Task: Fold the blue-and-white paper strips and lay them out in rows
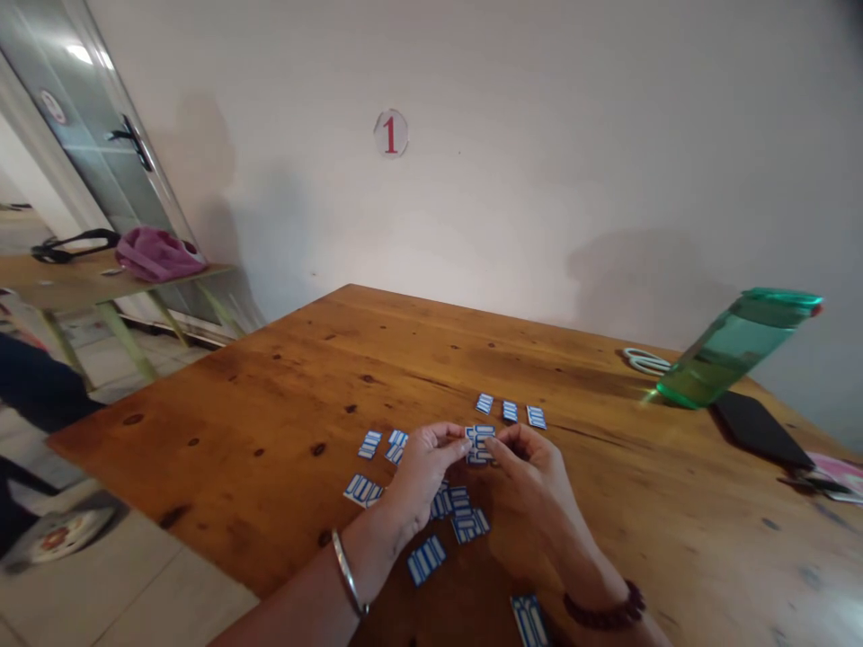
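Note:
Between my two hands is a small stack or pair of blue-and-white striped cards [480, 435], raised a little over the wooden table [404, 341]. My left hand [422, 472] pinches the left side with thumb and fingertips, and my right hand [539, 467] pinches the right side. Whether it is one card or more I cannot make out. Beyond my hands lie three similar cards [511, 412] in a row. More of them, some overlapping, are scattered beneath and beside my left hand, such as one card [426, 561] near my wrist. Another card [529, 620] lies by my right forearm.
On the right a green water bottle [738, 346] stands near a white cable [645, 361] and a dark flat case [761, 429]. A plain wall with a round number sign [391, 134] rises behind. At left, a second table [74, 292] holds a pink cloth item [158, 254].

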{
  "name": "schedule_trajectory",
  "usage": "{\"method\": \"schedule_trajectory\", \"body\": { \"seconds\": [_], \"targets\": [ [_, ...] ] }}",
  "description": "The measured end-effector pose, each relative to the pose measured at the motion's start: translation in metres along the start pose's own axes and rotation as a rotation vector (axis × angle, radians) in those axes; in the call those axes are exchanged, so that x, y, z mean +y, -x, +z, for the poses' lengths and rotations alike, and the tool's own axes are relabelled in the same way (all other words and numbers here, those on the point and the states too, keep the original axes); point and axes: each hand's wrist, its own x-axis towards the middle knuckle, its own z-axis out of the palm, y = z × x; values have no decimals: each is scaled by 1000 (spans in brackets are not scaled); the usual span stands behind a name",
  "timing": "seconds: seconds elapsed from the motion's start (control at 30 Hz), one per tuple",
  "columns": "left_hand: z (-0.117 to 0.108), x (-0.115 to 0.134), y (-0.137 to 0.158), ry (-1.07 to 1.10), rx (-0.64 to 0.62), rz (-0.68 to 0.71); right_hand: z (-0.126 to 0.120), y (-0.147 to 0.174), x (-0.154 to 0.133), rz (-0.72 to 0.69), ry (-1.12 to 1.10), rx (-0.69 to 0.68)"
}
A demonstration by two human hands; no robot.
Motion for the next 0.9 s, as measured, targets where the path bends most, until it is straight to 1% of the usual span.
{"method": "schedule_trajectory", "body": {
  "seconds": [0.1,0.27,0.6,0.7,0.9],
  "targets": [
    [0,0,0,-1,-2,-6,0,0,1,12,4,-9],
    [1,-2,0,21,-61,-24,1,1,5,17,-7,-13],
    [3,0,1,24,-19,-45,1,1,8,4,27,-18],
    [2,-1,1,21,-25,-40,2,1,10,29,21,-33],
    [2,-2,1,11,-50,-40,2,1,9,12,25,-14]
  ]
}}
